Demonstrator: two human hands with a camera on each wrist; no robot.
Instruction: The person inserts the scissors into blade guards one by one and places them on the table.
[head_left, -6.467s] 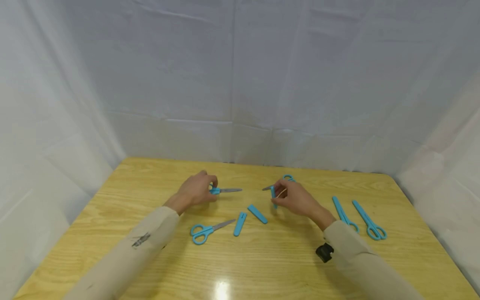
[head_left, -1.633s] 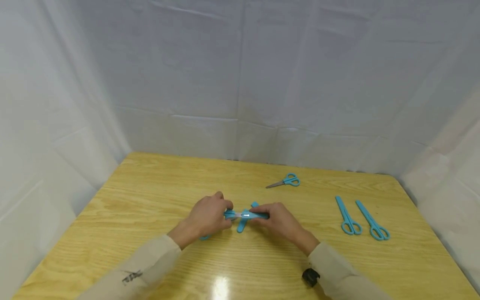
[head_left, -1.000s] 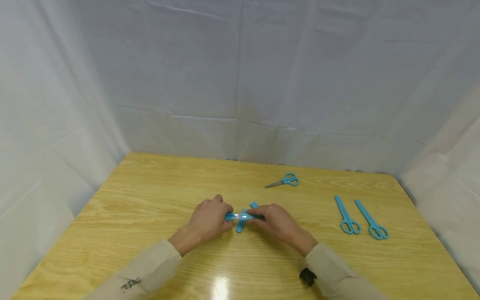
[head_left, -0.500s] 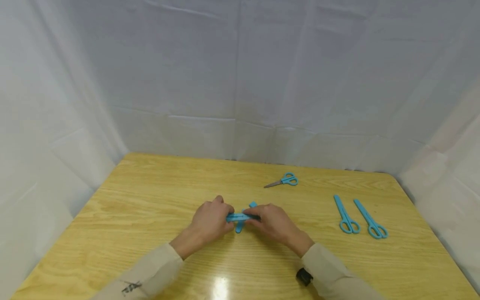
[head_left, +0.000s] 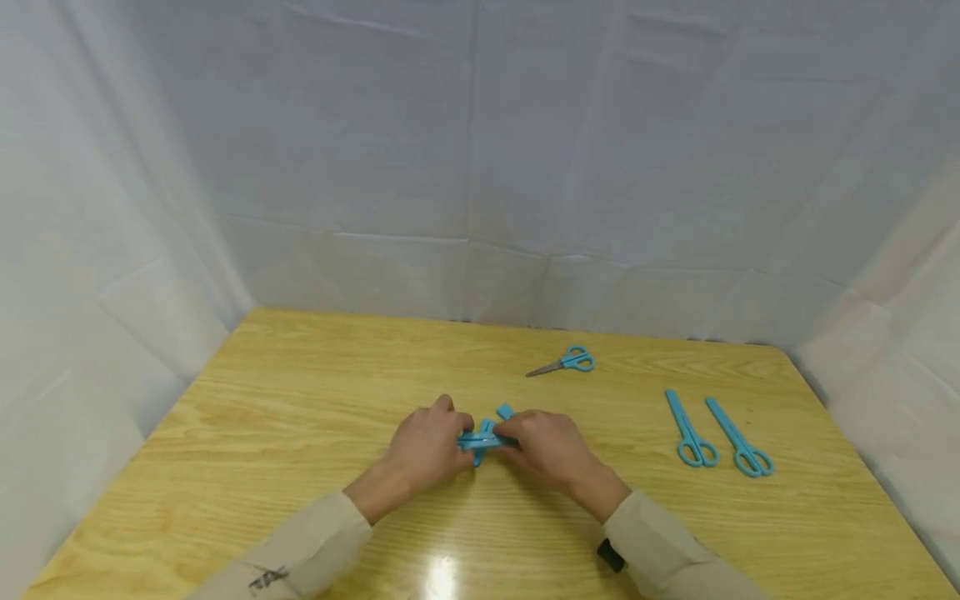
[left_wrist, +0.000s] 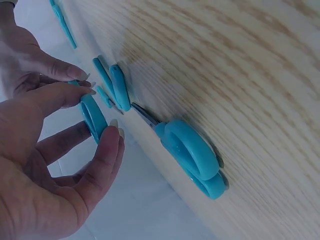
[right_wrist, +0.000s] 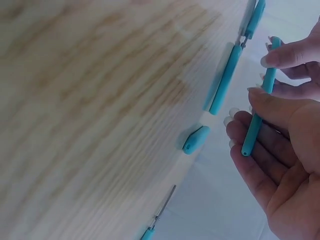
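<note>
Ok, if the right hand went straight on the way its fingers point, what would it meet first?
Most likely the left hand, which faces the right hand and grips the held scissors. The loose covers seem to lie lower, though depth is hard to judge.

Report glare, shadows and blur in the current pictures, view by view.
Head view: bright glare on the table near the bottom edge, faint shadows below the left hand and right hand. Left wrist view: tilted, bluish, with shadow beside the nearest scissors. Right wrist view: also tilted and bluish, wood grain soft at left.
</note>
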